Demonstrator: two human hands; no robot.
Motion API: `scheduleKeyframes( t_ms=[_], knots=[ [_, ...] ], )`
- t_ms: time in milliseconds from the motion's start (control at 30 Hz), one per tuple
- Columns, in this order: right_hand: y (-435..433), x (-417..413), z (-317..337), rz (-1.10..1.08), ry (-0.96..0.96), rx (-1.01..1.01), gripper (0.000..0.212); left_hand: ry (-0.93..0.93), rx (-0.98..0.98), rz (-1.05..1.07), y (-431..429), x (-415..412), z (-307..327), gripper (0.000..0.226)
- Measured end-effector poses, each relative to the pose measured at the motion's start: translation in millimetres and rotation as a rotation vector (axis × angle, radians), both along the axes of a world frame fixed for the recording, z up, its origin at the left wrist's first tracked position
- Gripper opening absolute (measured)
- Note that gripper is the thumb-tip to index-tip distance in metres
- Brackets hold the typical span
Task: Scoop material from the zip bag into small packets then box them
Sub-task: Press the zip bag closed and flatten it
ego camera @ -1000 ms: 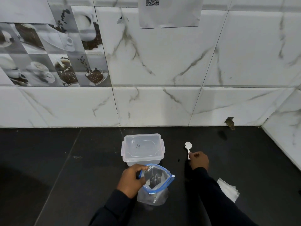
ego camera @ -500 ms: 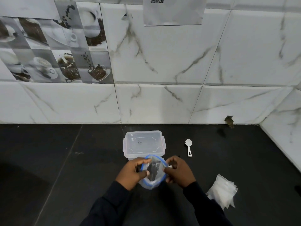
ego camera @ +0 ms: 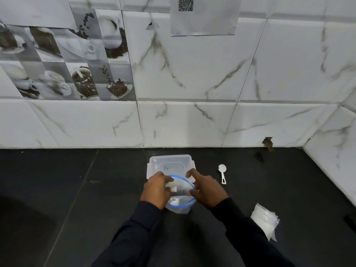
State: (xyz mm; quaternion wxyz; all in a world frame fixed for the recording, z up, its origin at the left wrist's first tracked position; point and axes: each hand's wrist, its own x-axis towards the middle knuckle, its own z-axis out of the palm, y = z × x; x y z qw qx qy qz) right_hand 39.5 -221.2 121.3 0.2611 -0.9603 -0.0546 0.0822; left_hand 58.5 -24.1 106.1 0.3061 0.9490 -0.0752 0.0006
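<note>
So a second ago my right hand (ego camera: pixel 207 191) was over by the scoop (ego camera: pixel 222 173). It's since left the scoop lying on the worktop (ego camera: pixel 77 209) and come across to the bag (ego camera: pixel 179 206), which my left hand (ego camera: pixel 157 189) already had by the rim. Compared with half a second back, the mouth is pulled wider, and the blue zip edge now makes a proper open oval between my hands. The fingers (ego camera: pixel 193 174) of both hands are curled onto that rim, one hand each side, so both are gripping the bag and nothing else. The bag stands on the worktop right in front of me, just in front of the box (ego camera: pixel 170 164), which has its lid on. I can't tell if my right fingertips touch the box or only overlap it from this angle. There's something pale inside the bag, but I can't make out more. I'd say the bag is now open enough to scoop from, but no scooping has happened. The scoop sits off to the right, and the packets (ego camera: pixel 265 222) are stacked nearer me on the right, untouched. Next I'd need one hand free for the scoop while the other keeps the bag from flopping.
</note>
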Motion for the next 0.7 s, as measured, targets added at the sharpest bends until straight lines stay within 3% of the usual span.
scheduleKeyframes(
  t_ms=[167,267,400,533,633,700],
  knots=[
    [-14,-1,8,0.198,-0.02,0.147,0.012,0.017,0.146,-0.025,14,0,1,0.039],
    [-15,2,-5,0.323,0.087,0.02,0.026,0.035,0.226,-0.063,14,0,3,0.031],
    [-13,0,-10,0.318,0.153,-0.033,0.038,0.134,0.149,0.023,21,9,-1,0.017],
    [-14,-3,-9,0.364,0.089,-0.088,0.02,0.141,0.087,-0.04,28,12,-1,0.035],
    [-33,4,-16,0.195,-0.011,0.208,0.034,0.177,0.062,-0.251,44,15,3,0.055],
    [-39,8,-17,0.035,-0.015,0.401,0.044,0.18,0.0,-0.349,50,14,-1,0.046]
  ],
)
